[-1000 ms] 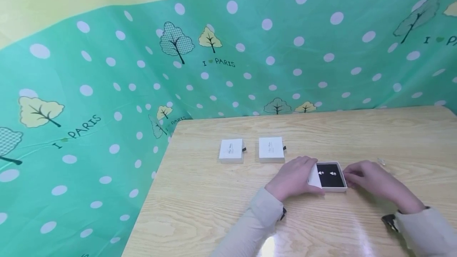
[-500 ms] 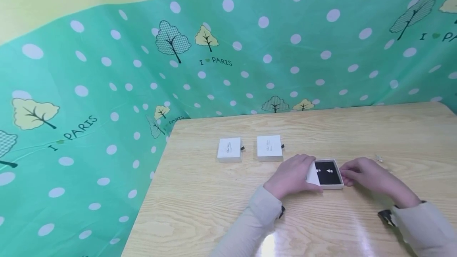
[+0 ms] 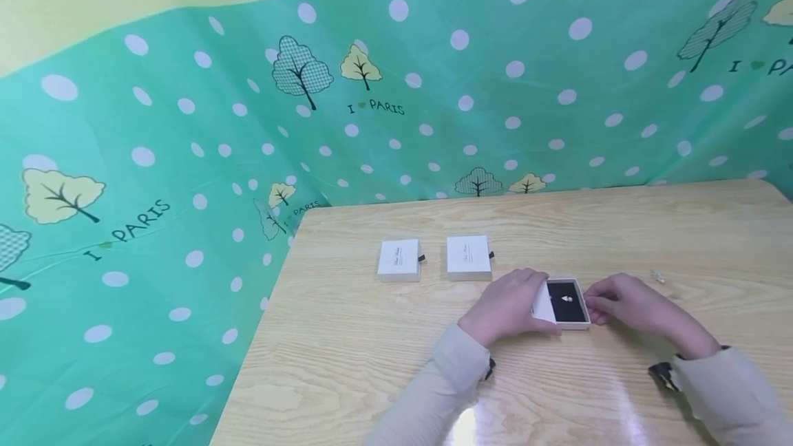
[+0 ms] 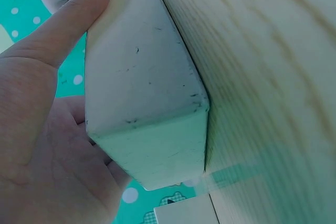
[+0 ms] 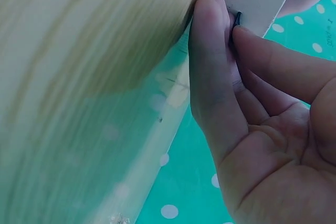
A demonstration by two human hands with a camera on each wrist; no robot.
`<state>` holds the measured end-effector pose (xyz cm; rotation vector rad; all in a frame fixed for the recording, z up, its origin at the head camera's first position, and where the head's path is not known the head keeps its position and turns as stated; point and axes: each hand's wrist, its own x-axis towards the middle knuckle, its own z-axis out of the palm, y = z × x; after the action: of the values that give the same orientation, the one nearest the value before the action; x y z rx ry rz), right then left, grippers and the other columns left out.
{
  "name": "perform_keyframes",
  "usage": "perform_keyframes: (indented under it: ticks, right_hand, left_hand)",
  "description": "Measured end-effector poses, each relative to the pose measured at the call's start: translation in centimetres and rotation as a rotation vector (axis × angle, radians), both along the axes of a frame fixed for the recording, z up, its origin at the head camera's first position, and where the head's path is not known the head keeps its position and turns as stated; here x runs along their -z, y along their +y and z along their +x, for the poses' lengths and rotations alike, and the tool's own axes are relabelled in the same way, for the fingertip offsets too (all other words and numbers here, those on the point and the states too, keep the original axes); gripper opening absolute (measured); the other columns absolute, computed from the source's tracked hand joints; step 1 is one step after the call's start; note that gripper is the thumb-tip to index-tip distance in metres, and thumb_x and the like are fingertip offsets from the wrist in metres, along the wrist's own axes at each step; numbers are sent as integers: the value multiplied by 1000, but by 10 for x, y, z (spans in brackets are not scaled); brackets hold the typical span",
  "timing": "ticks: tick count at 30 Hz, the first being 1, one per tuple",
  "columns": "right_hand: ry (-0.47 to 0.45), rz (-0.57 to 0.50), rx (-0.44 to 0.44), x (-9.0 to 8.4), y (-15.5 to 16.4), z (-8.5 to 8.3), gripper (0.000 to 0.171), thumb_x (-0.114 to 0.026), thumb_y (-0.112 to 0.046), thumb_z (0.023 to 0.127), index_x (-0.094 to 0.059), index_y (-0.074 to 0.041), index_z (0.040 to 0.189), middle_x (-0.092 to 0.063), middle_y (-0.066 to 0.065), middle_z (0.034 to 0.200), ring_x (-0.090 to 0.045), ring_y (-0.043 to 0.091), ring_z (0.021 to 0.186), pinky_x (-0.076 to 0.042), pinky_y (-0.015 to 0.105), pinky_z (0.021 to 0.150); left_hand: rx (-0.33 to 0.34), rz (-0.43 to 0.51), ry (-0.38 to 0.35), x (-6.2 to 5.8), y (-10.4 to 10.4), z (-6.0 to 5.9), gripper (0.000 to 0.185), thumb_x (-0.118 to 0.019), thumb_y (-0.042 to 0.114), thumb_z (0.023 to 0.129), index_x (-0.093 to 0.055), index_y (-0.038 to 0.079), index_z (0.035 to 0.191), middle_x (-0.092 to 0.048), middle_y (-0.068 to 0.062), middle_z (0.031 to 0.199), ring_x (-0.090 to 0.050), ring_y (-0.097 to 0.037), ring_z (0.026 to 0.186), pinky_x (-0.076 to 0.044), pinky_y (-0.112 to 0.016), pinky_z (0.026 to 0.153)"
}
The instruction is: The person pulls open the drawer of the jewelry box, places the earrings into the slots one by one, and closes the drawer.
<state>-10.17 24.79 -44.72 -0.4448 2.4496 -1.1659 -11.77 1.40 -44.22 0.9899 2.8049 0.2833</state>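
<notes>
Since one second ago, the drawer (image 3: 573, 327) has slid leftward, deeper into the white sleeve (image 3: 542, 307), and the right hand (image 3: 626, 303) came along with it; one shiny ornament (image 3: 566, 299) now shows fully on the black pad (image 3: 564, 315), the other nearly covered. In the head view, the half-open box lies on the table (image 3: 347, 356) between both hands, its long axis running from left to right; I judge this line is what matters, because it joins the two hands. Neither is nearer: the left hand (image 3: 513, 301) grips the sleeve, the right touches the drawer's outer end. From the left wrist, the thumb lies along one side of the sleeve, the other fingers behind it. From the right wrist, thumb and finger pinch a dark tab (image 5: 236, 19) at the drawer's end.
</notes>
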Motion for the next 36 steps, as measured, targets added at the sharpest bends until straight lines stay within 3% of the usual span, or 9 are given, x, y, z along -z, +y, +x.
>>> perform_keyframes:
  ticks: [28,36]
  right_hand:
    - [42,29,-15,-2,-22,-2,17,-55,1,95,-72,3,92,-66,0,74,-59,5,65,-52,23,60]
    - [73,18,-40,-3,-28,-1,15,-58,0,95,-71,1,88,-66,-1,72,-56,3,63,-50,22,59]
  left_hand:
    - [0,8,-2,1,-1,1,89,-74,67,74,-47,18,144,-57,10,132,-53,-1,111,-42,-12,88]
    - [12,0,19,1,-1,1,87,-72,70,75,-49,19,142,-58,11,130,-52,0,107,-41,-10,82]
